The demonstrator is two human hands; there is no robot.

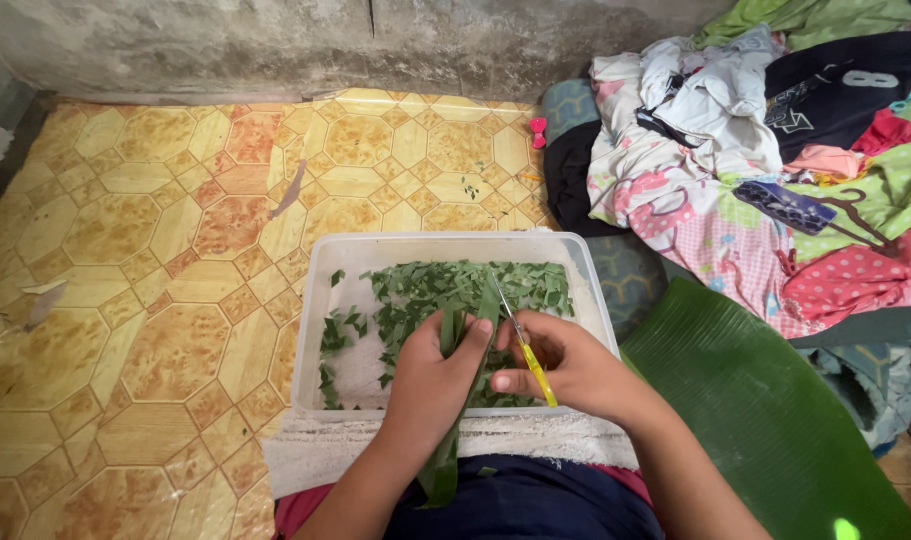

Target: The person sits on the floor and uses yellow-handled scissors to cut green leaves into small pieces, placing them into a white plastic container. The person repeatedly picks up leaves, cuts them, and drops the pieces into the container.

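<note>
The left hand [430,385] grips a bundle of long green leaf strips [453,400] over the clear plastic tub [320,300] of cut leaf pieces [445,290]; it should hold the strips taut and level, I judge, fingers back from the blades. The right hand [575,370] is closed on yellow-handled scissors [527,355] at the strips' tips; a broad banana leaf [765,400] and piled clothes [775,130] lie right, none obstructing.

Floor [165,210] across left and centre of frame: yellow and orange octagon-pattern covering, worn, with small scraps lying on it. Wall [305,40] along top edge: bare grey concrete, stained, vertical seam near top centre. Clothes heap [765,150] at upper right, mixed colours, resting on patterned bedding [625,270]. White cloth [535,435] spread low in centre. Daylight even, no hard shadows.
</note>
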